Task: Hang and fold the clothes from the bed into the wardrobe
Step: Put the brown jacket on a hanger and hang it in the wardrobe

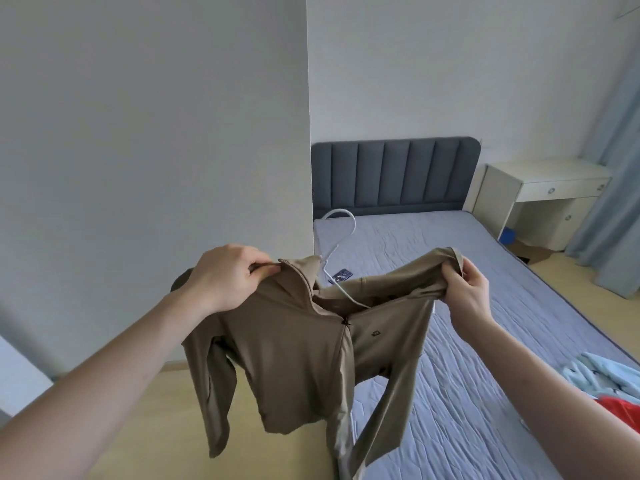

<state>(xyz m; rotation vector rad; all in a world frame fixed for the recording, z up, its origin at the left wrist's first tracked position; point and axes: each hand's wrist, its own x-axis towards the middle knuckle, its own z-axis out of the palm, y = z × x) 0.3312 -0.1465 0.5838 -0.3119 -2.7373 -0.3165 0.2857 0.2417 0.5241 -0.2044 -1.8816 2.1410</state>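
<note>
A brown zip-neck top point(294, 344) is held up in the air beside the bed point(450, 306); its collar is pinched by the left hand point(225, 275), its shoulder gripped by the right hand point(465, 284); a white hanger point(341, 244) is seated inside the neck opening; light blue and red clothes point(602, 382) are left on the mattress.

Two bare forearms reach into view from the bottom corners, with no sleeves showing on either as far as the frame's edge. The left hand point(227, 275) and the right hand point(465, 284) wear no gloves, rings, watch or bands. The wrists are bare too. The fingernails that show are short and unpainted.
</note>
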